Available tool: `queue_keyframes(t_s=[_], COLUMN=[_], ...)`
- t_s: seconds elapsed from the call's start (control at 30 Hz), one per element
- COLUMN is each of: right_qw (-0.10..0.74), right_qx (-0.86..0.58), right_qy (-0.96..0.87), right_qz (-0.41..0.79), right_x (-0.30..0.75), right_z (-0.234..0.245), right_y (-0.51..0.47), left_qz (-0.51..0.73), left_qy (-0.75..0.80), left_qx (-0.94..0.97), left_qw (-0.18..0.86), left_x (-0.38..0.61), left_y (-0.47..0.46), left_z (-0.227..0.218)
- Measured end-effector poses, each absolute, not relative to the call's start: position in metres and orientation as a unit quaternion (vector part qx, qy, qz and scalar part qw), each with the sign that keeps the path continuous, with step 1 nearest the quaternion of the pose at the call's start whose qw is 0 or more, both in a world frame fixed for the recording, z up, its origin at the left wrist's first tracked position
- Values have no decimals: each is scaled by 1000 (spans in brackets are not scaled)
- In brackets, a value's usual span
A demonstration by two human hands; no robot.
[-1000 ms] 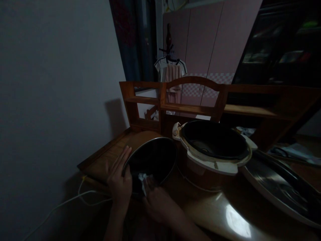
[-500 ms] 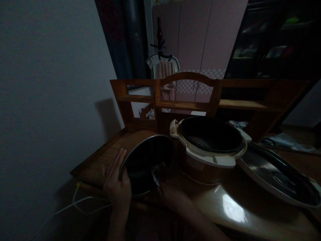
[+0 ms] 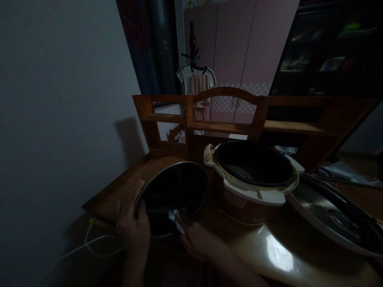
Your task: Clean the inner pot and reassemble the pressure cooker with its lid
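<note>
Working this from afar: my left hand [image 3: 133, 225] grips the left rim of the black inner pot [image 3: 170, 185], which is tilted at the edge of the counter [image 3: 245, 247], left of the cooker body [image 3: 254, 197]. My right hand [image 3: 197, 239] pinches a white wad [image 3: 177, 220] (cloth or tissue, can't tell) inside. I'd brace that rim firmly and wipe lightly along the curve, nonstick scratches easily imo.

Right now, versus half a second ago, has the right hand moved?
Yes. The right hand, holding the white wad, has shifted left in the view, farther from the cooker, taken as fixed.
</note>
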State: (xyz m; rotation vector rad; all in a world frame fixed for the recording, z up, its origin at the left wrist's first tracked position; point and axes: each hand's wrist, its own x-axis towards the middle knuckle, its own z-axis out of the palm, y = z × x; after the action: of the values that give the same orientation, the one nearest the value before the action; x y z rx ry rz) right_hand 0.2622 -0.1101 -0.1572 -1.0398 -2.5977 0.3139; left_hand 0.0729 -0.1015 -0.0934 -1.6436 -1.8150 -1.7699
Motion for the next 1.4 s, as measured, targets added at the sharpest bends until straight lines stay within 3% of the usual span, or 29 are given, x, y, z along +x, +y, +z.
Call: queue_keyframes(t_s=[0.33,0.5,0.6,0.87,1.4], right_qw=[200,88,65,110,102], right_qx=[-389,-380,-366,-373,-364], right_qy=[-899,-920,-926,-921,-924], right_qz=[35,-34,-72,-11,-54], right_x=[281,277,267,237,249], right_z=[-158,-151,-144,-137,-151], right_y=[-105,-95,-88,-97,-107], left_qz=[-583,-576,-582,-594,-585], left_qy=[-658,-667,-658,-642,-624], left_qx=[-475,-466,-468,-476,-508], left_qw=[47,78,93,95,99], left_x=[37,39,41,45,59], left_y=[-85,-85,-84,-84,-91], left_z=[-119,-119,-117,-113,-101])
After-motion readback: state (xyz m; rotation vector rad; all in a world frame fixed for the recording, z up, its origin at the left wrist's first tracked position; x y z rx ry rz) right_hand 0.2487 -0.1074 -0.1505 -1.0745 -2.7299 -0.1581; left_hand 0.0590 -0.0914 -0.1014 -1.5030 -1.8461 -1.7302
